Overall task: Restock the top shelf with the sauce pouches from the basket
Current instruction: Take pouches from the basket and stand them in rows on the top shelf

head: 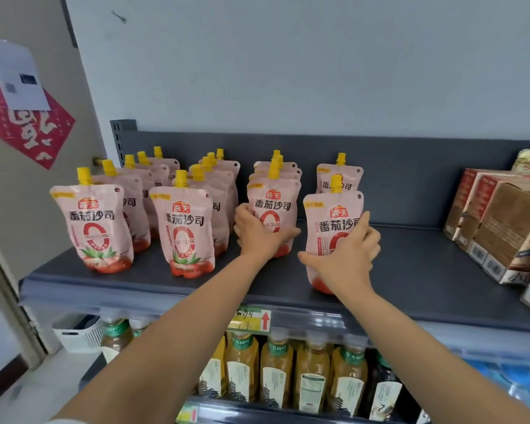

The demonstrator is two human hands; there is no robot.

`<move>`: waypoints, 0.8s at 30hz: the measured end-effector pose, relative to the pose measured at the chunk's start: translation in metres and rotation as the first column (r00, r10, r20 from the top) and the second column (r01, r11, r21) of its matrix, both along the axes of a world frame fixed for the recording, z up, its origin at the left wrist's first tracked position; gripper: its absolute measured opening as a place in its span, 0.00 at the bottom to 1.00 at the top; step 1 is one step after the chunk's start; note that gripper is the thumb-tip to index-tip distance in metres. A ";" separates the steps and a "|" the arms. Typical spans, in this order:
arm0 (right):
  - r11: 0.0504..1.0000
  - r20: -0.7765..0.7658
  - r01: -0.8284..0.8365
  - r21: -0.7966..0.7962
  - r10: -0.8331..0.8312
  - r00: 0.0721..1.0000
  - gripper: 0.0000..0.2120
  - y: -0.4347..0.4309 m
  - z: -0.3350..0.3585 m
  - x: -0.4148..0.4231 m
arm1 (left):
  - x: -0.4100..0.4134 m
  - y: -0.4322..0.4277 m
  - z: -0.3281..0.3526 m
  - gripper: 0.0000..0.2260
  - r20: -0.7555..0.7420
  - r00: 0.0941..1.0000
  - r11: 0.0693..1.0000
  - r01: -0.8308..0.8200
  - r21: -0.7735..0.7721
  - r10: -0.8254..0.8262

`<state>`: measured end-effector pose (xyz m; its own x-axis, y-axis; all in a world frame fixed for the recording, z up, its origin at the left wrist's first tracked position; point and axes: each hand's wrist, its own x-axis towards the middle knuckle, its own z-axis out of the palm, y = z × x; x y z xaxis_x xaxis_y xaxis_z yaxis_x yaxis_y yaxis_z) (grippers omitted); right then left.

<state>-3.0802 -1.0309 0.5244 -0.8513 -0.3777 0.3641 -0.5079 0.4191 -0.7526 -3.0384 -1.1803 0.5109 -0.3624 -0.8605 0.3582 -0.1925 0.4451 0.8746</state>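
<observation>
Left hand (257, 232) grips centre sauce pouch (273, 203); right hand (346, 255) grips right-hand pouch (334, 217). Likely soft, tippy: hold mid-body.

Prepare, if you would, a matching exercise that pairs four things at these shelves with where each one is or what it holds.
Column one:
1. left hand
2. right hand
3. brown cartons
4. drink bottles

Column two:
A. below the top shelf
B. at the top shelf's right end
C. holding the rightmost front pouch
D. holding the third-row front pouch

Pairs: 1-D, 2-C, 3-B, 4-A
</observation>
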 end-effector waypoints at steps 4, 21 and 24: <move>0.999 0.036 0.018 -0.037 -0.017 0.999 0.65 -0.015 0.000 0.007 | 0.009 -0.001 0.000 0.47 0.065 0.996 0.998 0.058 -0.027 -0.056; 0.983 -0.024 -0.177 0.053 0.179 0.984 0.65 -0.011 -0.010 0.018 | 0.047 -0.013 0.007 0.56 0.243 0.912 0.944 0.321 0.082 -0.331; 0.982 -0.041 -0.168 0.081 0.172 0.984 0.65 -0.020 -0.009 0.023 | 0.060 -0.010 0.005 0.54 0.275 0.918 0.957 0.289 0.035 -0.287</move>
